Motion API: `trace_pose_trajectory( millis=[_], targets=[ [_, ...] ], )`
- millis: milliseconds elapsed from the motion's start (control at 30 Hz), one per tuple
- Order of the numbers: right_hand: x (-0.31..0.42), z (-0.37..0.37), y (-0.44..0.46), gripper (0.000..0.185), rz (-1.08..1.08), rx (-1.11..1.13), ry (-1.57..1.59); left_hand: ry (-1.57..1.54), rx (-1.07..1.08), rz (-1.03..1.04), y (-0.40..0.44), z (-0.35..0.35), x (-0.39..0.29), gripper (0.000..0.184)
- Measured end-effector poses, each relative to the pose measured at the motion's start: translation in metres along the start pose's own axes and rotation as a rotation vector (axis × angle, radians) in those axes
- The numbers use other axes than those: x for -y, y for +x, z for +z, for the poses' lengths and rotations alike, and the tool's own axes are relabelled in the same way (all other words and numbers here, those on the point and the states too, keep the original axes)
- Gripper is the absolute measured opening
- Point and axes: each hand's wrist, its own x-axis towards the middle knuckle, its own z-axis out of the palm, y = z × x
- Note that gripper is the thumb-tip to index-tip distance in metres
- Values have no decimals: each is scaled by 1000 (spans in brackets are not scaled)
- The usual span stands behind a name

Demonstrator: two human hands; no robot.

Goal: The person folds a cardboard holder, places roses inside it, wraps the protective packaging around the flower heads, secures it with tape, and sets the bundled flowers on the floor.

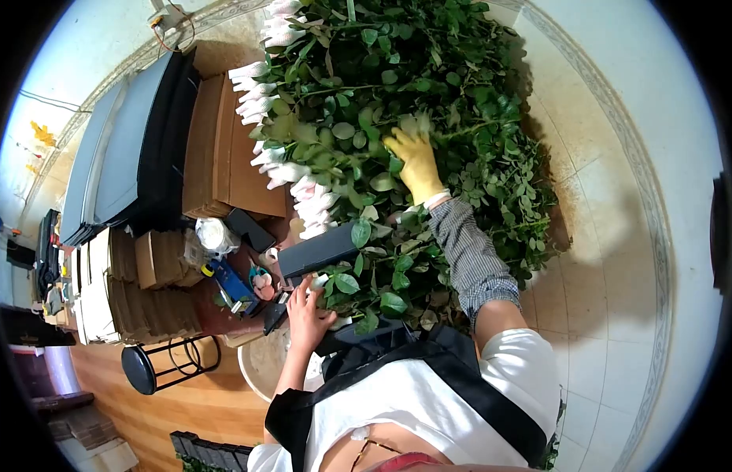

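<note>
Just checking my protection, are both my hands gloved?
No, the right hand wears a yellow glove, but the left hand is bare.

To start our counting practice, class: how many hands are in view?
2: the right hand, in a yellow glove, among the leafy stems, and the bare left hand, near the dark gray block.

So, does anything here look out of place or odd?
The right hand, among the leaves, wears a yellow glove, while the left hand is bare, which looks mismatched. Brown stains mark the tiles beside them.
</note>
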Motion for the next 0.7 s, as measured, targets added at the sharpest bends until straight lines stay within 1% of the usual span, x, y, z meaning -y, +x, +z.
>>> trace_pose_trajectory(
  millis=[33, 67, 133, 167, 200, 267, 333, 367, 400, 467, 500, 533, 567, 600, 633, 667, 700],
  targets=[
    [-9, 32, -34, 55, 175, 388, 11, 3, -2, 0, 0, 0, 0, 60],
    [-14, 58, -59, 67, 238, 524, 17, 8, -5, -4, 1, -1, 1, 60],
    [-20, 63, -62, 73, 293, 555, 102, -6, 8, -7, 1, 0, 1, 60],
    [-30, 60, -55, 72, 344, 590, 254, -13, -6, 2, 0, 0, 1, 60],
    [-27, 26, -27, 65, 510, 784, 438, -13, -2, -6, -2, 0, 0, 60],
    [-34, 0, -6, 58, 521, 811, 625, -25, 4, -24, 1, -2, -2, 56],
    [-27, -32, 30, 56, 484, 843, 663, -29, -2, -30, 2, -1, -2, 56],
    [-20, -48, 56, 54, 430, 736, 622, -31, 8, -25, 0, -1, -1, 57],
    [-13, -56, 78, 54, 433, 535, 716, -26, 5, -29, -1, -1, -1, 57],
    [-16, -55, 131, 51, 274, 157, 700, -20, 14, -18, 0, 0, 1, 60],
    [-28, -42, 159, 47, 181, -3, 682, -26, 17, -21, 0, -2, -1, 60],
    [-41, -25, 187, 43, 133, -160, 618, -22, 14, -12, 0, -2, -1, 60],
    [-57, -14, 214, 41, 118, -253, 381, -21, 10, -6, 0, -1, 1, 60],
    [-75, -5, 239, 40, 69, -323, 75, -20, 9, 0, -1, -1, 2, 60],
    [-94, 9, 256, 43, 129, -238, -115, -32, 34, -34, 0, -3, -1, 61],
    [-109, 22, 264, 48, 268, 67, -245, -21, 29, -15, 0, -3, 0, 61],
    [-124, 36, 271, 53, 355, 371, -333, -26, 22, -7, -1, -1, 1, 61]
  ],
)
